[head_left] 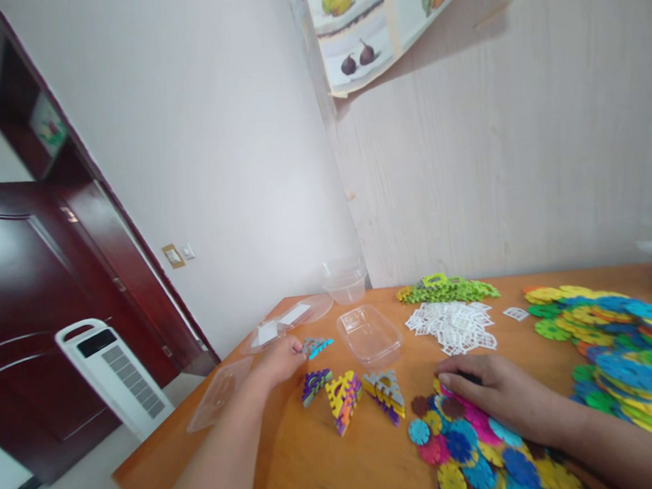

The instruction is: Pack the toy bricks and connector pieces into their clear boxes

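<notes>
Two hands were in view, both mine. My left hand (282, 359) had its fingers closed round the end of a grey-and-blue triangle (317, 346) built of interlocked pieces, held low at the wooden table (322, 465); whether it touched the top I cannot tell. My right hand (490, 390) lay palm down, fingers loosely stretched and close together, resting on a heap of flat coloured discs (463, 445); nothing showed pinched in it.

Between my hands stood three more built triangles in a row: a purple-and-green one (315, 386), a yellow-and-orange one (344, 401) and a grey-and-yellow one (385, 388), the last just beside the discs. Beyond them sat an open clear box (368, 334), with a round clear tub (344, 279) farther back and clear lids (287, 318) near my left hand.

Past my right hand lay a heap of white square pieces (452, 325), then a green heap (447, 289) by the wall. A much larger spread of discs (626, 355) covered the table's right side. A white appliance (114, 373) stood on the floor to the left.
</notes>
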